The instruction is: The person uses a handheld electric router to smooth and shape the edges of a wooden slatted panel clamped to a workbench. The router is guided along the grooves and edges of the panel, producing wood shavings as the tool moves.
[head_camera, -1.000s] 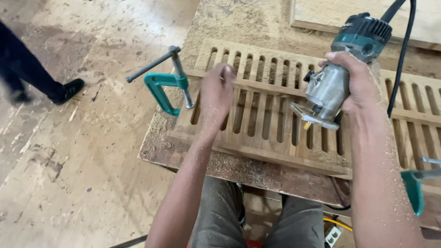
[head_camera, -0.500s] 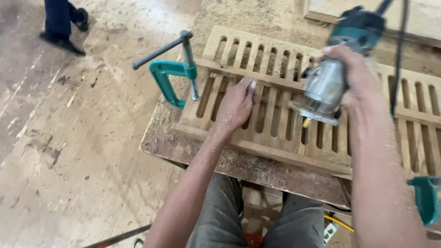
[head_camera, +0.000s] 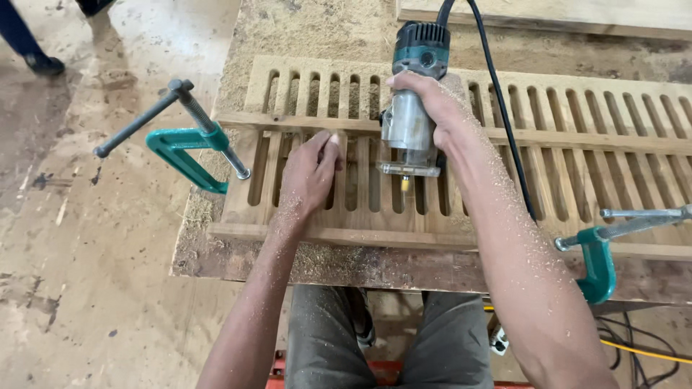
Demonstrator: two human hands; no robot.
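My right hand [head_camera: 432, 108] grips a teal and silver trim router [head_camera: 412, 101], held upright with its clear base just over a slot of the slatted wooden panel [head_camera: 577, 180]. The router's black cord [head_camera: 497, 108] runs up and away over the panel. My left hand [head_camera: 308, 176] lies palm down on the slats to the left of the router, fingers curled and pressing on the wood. Sawdust clings to both forearms.
A green C-clamp [head_camera: 184, 148] holds the panel's left end to the sawdust-covered workbench [head_camera: 238, 259]; another green clamp [head_camera: 602, 252] grips the front edge at right. Another person's feet [head_camera: 43, 61] stand on the floor at top left. Cables [head_camera: 641, 346] lie under the bench.
The router has moved left along the panel and lower toward the slots. My left hand has shifted down the slats. The person on the floor has walked further away.
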